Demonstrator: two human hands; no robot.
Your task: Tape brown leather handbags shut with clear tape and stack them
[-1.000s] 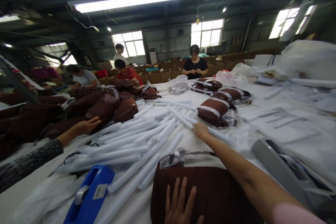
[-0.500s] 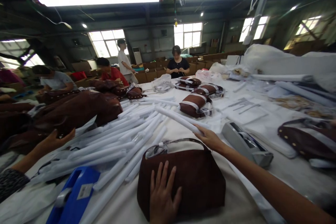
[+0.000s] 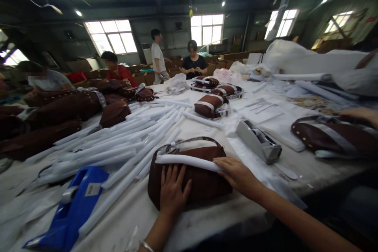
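Observation:
A brown handbag [image 3: 195,181] lies flat on the white table [image 3: 141,212] right in front of me. My left hand [image 3: 173,191] rests on it with the fingers spread flat. A white rolled paper tube [image 3: 186,160] lies across the top of the bag. My right hand [image 3: 236,173] holds the right end of that tube, with the fingers curled over it. The bag's wrapped handle [image 3: 177,146] lies just behind the tube.
Many more white tubes [image 3: 124,138] are spread to the left. A blue tape dispenser [image 3: 73,208] is at the near left, a grey one [image 3: 258,141] at the right. Brown bags [image 3: 59,110] are piled at the left; wrapped ones [image 3: 211,106] lie farther back. Several people work at the far side.
My right hand picked one white tube from the pile, drew it back and laid it across the bag. My left hand stayed on the bag. The view dropped lower.

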